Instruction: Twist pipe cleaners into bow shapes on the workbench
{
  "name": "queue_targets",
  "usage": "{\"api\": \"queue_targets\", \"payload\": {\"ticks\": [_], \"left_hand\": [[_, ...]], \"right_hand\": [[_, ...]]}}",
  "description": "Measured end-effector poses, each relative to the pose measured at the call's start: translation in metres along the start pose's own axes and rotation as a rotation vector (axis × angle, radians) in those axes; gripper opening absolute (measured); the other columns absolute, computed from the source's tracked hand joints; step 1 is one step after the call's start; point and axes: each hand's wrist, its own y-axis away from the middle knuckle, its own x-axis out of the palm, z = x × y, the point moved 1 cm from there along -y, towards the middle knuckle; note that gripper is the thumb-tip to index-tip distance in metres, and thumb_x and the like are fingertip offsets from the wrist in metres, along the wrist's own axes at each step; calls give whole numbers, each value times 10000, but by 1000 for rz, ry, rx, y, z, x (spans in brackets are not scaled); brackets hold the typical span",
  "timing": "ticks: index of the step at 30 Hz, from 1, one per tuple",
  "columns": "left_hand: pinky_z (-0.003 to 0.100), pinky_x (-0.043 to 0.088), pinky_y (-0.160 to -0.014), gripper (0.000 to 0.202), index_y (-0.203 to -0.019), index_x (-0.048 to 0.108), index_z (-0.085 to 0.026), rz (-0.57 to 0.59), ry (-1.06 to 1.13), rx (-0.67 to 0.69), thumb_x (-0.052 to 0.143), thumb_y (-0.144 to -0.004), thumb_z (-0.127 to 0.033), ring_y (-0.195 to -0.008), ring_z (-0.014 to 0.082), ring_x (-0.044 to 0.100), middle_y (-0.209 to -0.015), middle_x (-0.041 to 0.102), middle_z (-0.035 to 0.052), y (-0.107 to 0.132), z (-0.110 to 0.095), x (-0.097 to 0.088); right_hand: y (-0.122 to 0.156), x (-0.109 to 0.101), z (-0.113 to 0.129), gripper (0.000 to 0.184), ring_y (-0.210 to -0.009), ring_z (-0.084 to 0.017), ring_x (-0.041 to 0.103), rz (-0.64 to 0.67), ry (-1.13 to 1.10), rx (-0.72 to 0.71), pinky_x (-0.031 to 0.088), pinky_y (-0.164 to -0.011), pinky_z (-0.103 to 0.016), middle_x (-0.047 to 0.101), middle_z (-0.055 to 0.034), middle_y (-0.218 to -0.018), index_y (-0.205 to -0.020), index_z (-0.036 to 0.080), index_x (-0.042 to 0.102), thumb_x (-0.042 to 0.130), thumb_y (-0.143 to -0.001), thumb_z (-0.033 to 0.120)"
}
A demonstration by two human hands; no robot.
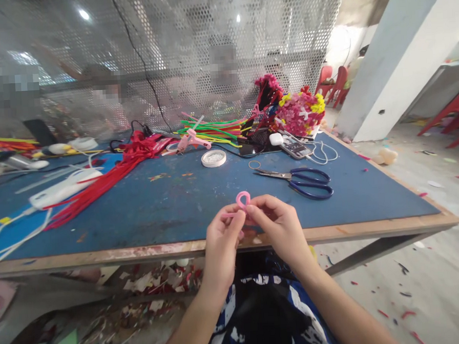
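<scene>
Pink fuzzy wire (pixel 243 194) held over near edge of table (pixel 169 206), bent into a loop, one end sticking out left. Its base is pinched by thumb and fingers of both left hand (pixel 223 233) and right hand (pixel 277 224). Loop could be sprung open if either pinch is loosened; scissors (pixel 290 176), far right of hands, could be knocked by a careless reach.

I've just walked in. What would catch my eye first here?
Probably the pink loop pinched by the left hand and right hand, at the near edge of the blue table. Next, perhaps, the bright pink, red and yellow flower-like bunch at the back right, and the long red strips sprawling across the left side.
</scene>
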Motion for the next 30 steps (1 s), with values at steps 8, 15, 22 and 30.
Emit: {"api": "queue_targets", "payload": {"ticks": [8,15,22,30], "left_hand": [[202,466,-619,133,-732,627,-143,-83,160,7,666,-705,-267,-634,90,581,-692,650,6,-8,-6,8],[149,420,-502,140,-701,665,-147,-107,-6,3,712,-651,-270,-503,45,490,-590,610,-23,-8,-6,2],[149,450,-518,117,-738,699,-178,-81,-390,186,694,-668,-272,-570,76,556,-697,675,3,-7,-19,-2],[167,462,-525,176,-756,635,-146,-74,-397,140,689,-665,-286,-570,92,571,-621,626,-7,-16,-13,-4]], "right_hand": [[-1,2,-5,239,-631,-102,553,57,-188,111,466,-567,-210,603,-7,-725,-837,162,610,617,-733,377],[-4,-4,-2,175,-713,-139,569,17,65,-79,451,-599,-226,628,-35,-795,-804,176,635,615,-745,339],[-7,-11,0,200,-664,-139,586,124,56,-32,461,-619,-248,661,-20,-731,-835,184,696,612,-743,341],[-14,-8,-11,189,-541,-97,506,69,-90,40,421,-543,-223,593,6,-584,-712,152,683,640,-710,336]]}}
